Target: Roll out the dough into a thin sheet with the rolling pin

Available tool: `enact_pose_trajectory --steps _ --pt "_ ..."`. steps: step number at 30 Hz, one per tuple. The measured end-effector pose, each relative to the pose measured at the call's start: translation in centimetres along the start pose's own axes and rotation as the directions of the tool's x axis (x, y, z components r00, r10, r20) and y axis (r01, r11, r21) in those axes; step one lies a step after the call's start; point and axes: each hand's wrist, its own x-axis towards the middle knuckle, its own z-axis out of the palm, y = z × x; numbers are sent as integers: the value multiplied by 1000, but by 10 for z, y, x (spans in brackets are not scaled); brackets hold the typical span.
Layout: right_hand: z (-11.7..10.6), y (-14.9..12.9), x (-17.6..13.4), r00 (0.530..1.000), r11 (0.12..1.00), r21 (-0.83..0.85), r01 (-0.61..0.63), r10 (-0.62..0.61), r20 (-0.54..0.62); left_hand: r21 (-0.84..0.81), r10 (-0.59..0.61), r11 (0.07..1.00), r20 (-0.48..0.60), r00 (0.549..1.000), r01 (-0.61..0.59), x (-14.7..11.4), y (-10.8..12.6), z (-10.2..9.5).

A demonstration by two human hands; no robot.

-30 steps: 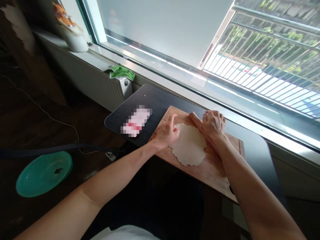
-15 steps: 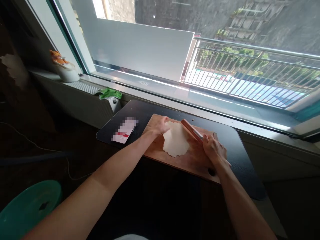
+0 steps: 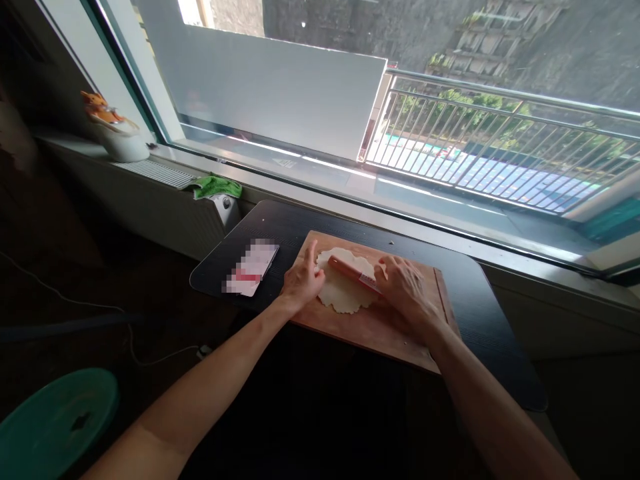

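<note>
A thin, pale sheet of dough (image 3: 341,298) with a ragged edge lies on a wooden board (image 3: 370,337). Across the dough rests a wooden rolling pin (image 3: 345,268), slanting down to the right. My right hand (image 3: 403,287) is over the pin's right part and grips it, hiding that end. At the dough's left edge is my left hand (image 3: 303,280), its index finger stretched out and its thumb apart. It holds nothing that I can see; its other fingers are partly hidden.
The board sits on a small black table (image 3: 245,227) by the window. A phone (image 3: 253,267) lies left of the board. Beyond are a radiator with a green cloth (image 3: 217,187) and a white pot (image 3: 125,143). A green basin (image 3: 60,427) stands low at left.
My right hand has brought the rolling pin leftward from beside the dough onto it. My left hand has come nearer to me, from the dough's upper left edge. The board has turned slightly.
</note>
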Motion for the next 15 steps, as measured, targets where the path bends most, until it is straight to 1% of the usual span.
enact_pose_trajectory --steps 1,2,5,7,9,10,11,12,15 --pt "5 -11 6 998 999 24 22 -21 -52 -5 13 1000 -18 1000 -13 -2 -2 2" --pt "10 -21 12 996 998 44 45 -42 -80 -16 27 1000 -37 999 -27 -3 -4 4" --pt "29 -39 38 994 994 72 83 -77 -78 -54 44 997 -80 996 -48 -5 -8 9" --pt "35 -37 60 999 996 86 32 -29 -40 -72 44 996 -100 994 -51 -5 -9 10" --pt "37 -30 77 997 990 112 -82 80 21 -91 47 994 -121 992 -59 -5 -10 10" --pt "37 -27 81 992 985 122 -126 121 48 -104 48 993 -128 991 -61 -6 -10 10" --pt "37 -26 81 990 982 130 -135 128 64 -118 46 991 -132 990 -61 -6 -10 10" --pt "38 -27 76 993 985 138 -108 99 68 -133 44 989 -133 990 -62 -6 -9 9" --pt "43 -36 50 996 987 135 85 -87 12 -165 46 984 -132 990 -67 -8 -9 9"
